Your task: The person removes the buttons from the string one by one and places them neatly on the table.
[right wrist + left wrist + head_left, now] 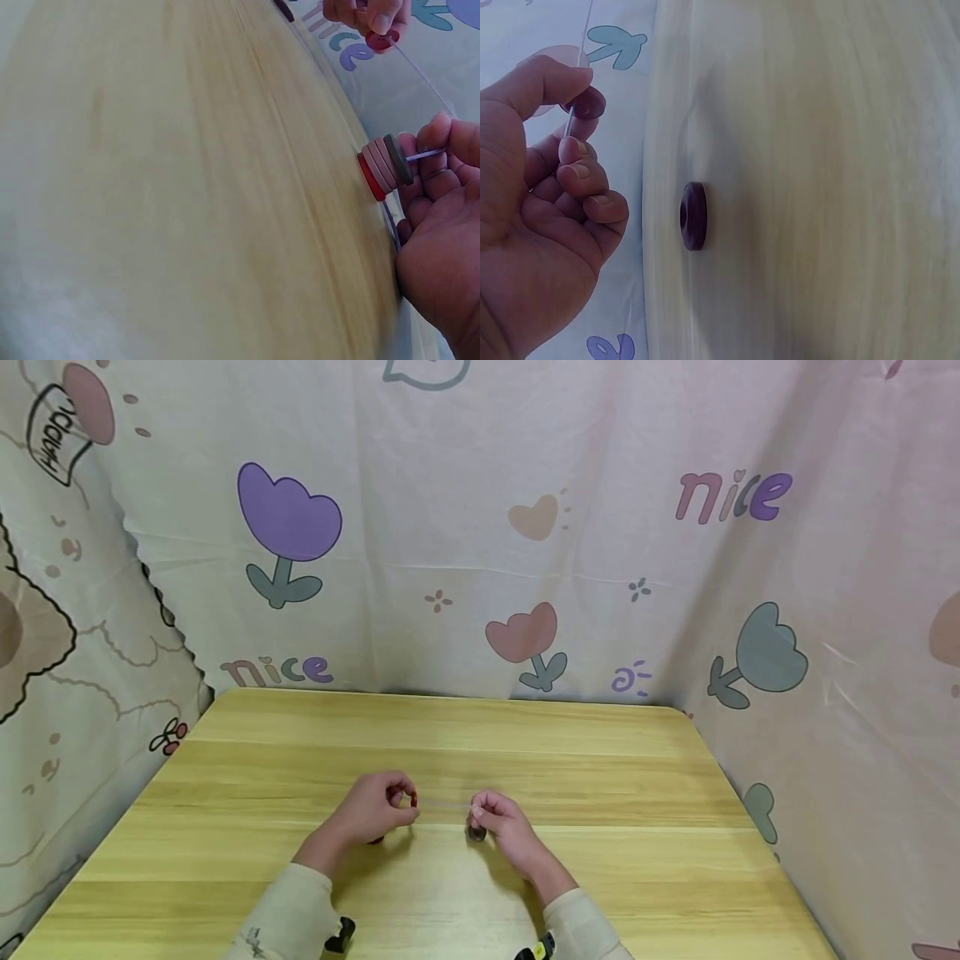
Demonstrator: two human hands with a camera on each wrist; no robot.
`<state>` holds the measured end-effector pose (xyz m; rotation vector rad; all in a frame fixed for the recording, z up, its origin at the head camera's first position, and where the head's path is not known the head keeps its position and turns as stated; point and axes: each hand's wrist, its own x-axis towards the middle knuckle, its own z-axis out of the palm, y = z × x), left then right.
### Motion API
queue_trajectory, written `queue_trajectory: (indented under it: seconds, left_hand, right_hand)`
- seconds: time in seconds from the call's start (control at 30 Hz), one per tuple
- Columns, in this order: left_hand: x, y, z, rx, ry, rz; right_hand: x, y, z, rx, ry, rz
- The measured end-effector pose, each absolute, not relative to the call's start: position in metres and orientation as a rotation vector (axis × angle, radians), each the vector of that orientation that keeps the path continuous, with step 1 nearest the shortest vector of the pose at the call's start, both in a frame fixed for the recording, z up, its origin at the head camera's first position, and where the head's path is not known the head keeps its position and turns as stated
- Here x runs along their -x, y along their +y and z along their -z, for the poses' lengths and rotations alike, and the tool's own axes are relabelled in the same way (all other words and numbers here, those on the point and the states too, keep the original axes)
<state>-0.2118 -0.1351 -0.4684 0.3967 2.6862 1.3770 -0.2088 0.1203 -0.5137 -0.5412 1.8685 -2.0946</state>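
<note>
In the head view my left hand (375, 808) pinches a small red disc (413, 799) between thumb and fingertips; the left wrist view shows this disc (589, 103) dark red, with a thin string (569, 121) at it. The pale string (424, 75) runs from the disc to my right hand (446, 202), whose thumb and fingers pinch it. Close to the right fingertips, several stacked discs (385, 168), red, pinkish and dark grey, sit on the string. Below my left hand (555, 172), a separate dark disc (694, 216) is on the table.
The wooden table (420, 727) has its far edge against a patterned cloth (420, 510), which also rises at the left and right sides. Dark wrist bands (342, 935) show at both sleeves.
</note>
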Motion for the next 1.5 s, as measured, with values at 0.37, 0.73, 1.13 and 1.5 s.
queue_trajectory:
  seconds: [0.37,0.73,1.13,1.5]
  left_hand:
    - [0.209,-0.147,0.471,-0.284,2.598,-1.467]
    - [0.208,-0.161,0.473,-0.297,2.749,-1.371]
    - [0.2,-0.18,0.475,-0.214,2.756,-1.349]
    - [0.192,-0.195,0.478,-0.225,2.787,-1.295]
  right_hand:
    - [0.208,0.119,0.515,0.542,1.869,2.086]
    - [0.207,0.118,0.514,0.55,1.868,2.077]
    - [0.208,0.12,0.514,0.534,1.882,2.075]
    - [0.208,0.122,0.513,0.54,1.877,2.076]
